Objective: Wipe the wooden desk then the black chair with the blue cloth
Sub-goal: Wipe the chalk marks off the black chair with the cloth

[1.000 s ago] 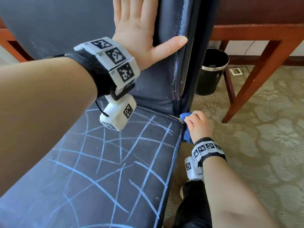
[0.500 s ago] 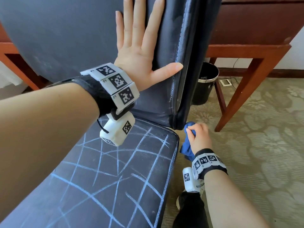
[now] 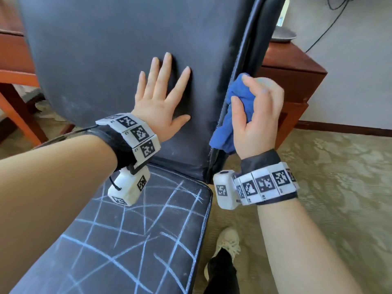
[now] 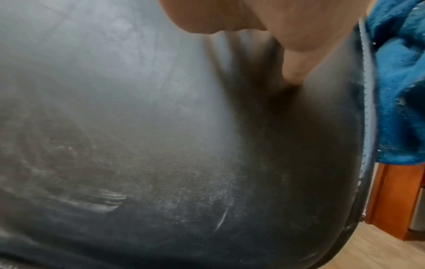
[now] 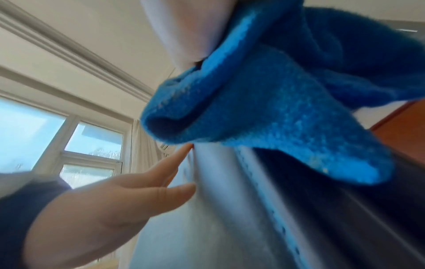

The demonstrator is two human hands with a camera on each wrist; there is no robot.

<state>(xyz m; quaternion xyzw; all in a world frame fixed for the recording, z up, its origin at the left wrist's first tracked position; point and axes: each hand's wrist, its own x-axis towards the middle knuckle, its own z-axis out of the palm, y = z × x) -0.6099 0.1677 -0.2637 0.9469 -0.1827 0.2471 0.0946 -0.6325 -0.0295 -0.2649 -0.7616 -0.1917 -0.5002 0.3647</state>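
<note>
Chair stage under way. Left hand (image 3: 158, 102) flat, fingers spread, bracing the black chair (image 3: 118, 49) backrest. Right hand (image 3: 257, 115) grips the bunched blue cloth (image 3: 228, 124) against the backrest's side edge. Seat's chalk lines (image 3: 135, 234) remain unwiped; desk's state cannot be judged.

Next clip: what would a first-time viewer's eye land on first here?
Probably the blue cloth, bunched in the right hand against the side edge of the black chair back. Then the left hand, spread flat on the backrest front. Below, pale chalk lines criss-cross the seat.
</note>
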